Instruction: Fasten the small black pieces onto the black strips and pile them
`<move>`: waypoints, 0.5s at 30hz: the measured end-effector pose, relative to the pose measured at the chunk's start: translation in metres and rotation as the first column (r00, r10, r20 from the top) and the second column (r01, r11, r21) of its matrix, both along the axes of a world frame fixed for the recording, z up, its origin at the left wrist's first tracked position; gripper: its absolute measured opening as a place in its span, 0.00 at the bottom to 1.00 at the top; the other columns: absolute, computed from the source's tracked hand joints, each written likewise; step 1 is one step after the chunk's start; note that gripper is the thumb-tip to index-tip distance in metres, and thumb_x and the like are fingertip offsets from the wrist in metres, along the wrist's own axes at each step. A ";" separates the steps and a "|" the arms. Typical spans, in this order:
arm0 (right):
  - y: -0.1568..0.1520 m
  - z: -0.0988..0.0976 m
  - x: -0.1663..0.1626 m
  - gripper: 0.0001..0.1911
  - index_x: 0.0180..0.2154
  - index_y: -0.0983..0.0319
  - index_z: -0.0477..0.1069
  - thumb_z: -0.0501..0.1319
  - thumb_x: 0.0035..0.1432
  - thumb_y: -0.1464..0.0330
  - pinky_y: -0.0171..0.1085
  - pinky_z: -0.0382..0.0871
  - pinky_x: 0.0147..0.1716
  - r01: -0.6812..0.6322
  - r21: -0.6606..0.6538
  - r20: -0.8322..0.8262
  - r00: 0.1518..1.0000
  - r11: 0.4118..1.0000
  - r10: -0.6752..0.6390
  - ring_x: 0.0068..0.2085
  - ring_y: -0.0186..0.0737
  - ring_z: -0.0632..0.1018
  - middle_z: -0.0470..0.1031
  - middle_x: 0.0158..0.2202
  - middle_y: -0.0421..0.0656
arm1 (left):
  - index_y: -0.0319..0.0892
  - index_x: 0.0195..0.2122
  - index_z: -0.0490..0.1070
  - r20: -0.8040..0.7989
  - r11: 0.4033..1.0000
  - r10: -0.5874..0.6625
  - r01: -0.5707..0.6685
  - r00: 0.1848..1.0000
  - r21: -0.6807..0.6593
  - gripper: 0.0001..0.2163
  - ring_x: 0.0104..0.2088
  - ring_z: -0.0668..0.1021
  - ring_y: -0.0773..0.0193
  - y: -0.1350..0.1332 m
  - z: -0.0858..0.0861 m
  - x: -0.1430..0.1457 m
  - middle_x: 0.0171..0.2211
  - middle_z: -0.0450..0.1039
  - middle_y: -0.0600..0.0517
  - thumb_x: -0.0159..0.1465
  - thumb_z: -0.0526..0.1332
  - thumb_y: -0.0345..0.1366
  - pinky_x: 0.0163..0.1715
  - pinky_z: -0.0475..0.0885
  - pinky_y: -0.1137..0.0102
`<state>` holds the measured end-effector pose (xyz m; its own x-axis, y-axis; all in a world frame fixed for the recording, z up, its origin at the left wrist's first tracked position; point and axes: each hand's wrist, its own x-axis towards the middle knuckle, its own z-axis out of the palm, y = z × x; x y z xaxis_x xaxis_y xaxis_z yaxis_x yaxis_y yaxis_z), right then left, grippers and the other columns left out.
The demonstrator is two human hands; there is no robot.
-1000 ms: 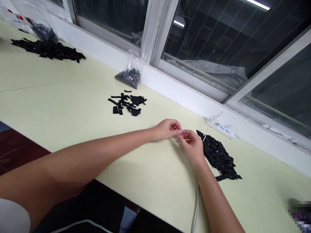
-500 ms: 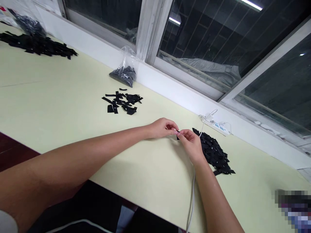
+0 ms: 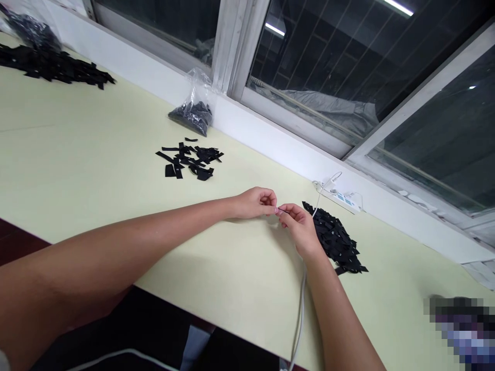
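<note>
The desk point(image 3: 77, 154) is plain pale yellow-green. The heap of pieces point(image 3: 336, 239) near its far edge is black with small white dots; the scattered pieces point(image 3: 189, 159) are plain black. The power strip point(image 3: 340, 197) is white with blue marks.

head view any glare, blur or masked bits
In the head view, ceiling lights reflect as streaks in the window glass; the table is evenly lit, with soft shadow under the left hand and right hand; a pixelated patch masks the lower right corner; the small piece they pinch is too tiny to resolve.
</note>
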<state>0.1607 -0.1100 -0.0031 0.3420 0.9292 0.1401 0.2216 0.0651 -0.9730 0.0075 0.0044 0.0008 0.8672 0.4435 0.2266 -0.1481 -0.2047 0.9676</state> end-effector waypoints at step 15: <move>0.002 -0.003 0.004 0.13 0.34 0.61 0.74 0.67 0.51 0.59 0.34 0.61 0.26 0.033 -0.005 0.112 0.993 0.999 -0.032 0.26 0.33 0.66 0.70 0.25 0.38 | 0.39 0.35 0.78 -0.193 0.960 0.091 -0.034 0.977 0.278 0.13 0.28 0.66 0.68 0.001 0.001 -0.003 0.28 0.70 0.54 0.62 0.59 0.43 0.29 0.59 0.71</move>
<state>0.1648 -0.1079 -0.0066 0.3546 0.9189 0.1727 0.3308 0.0494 -0.9424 0.0050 0.0057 0.0015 0.8796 0.4445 0.1693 0.0661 -0.4668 0.8819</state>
